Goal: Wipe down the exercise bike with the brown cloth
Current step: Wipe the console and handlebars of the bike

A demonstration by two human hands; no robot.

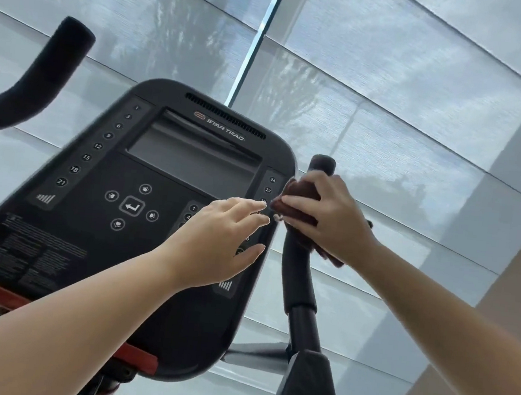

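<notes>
The exercise bike's black console point(98, 213) fills the middle of the head view, with a dark screen and button panels. Its right handlebar point(297, 277) rises just right of the console. My right hand point(333, 217) is wrapped around this handlebar's upper part, shut on the brown cloth point(300, 201), which is bunched between palm and bar. My left hand point(220, 241) hovers flat over the console's right button panel, fingers apart, holding nothing. Its fingertips nearly reach the cloth.
The bike's left handlebar point(42, 74) curves up at the far left. Red trim point(1, 296) runs under the console's lower edge. Behind the bike hang grey window blinds point(388, 114), with a beige wall point(493, 347) at the right.
</notes>
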